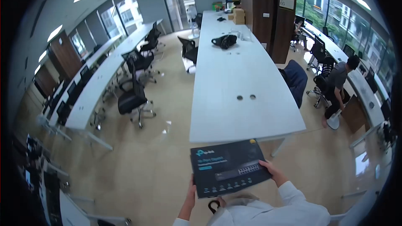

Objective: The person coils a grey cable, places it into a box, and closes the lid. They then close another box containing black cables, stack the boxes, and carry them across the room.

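I hold a flat dark box (229, 167) printed with a network switch picture and light blue lettering, level in front of me. My left hand (191, 194) grips its lower left edge. My right hand (272, 170) grips its right edge, white sleeve (293, 196) showing. The box hovers just short of the near end of a long white table (238, 79).
A black bag (224, 40) and cardboard boxes (238, 16) lie far down the table. Black office chairs (133, 99) stand left of it, a blue one (295, 79) at its right. A person (338, 88) bends at a desk on the right.
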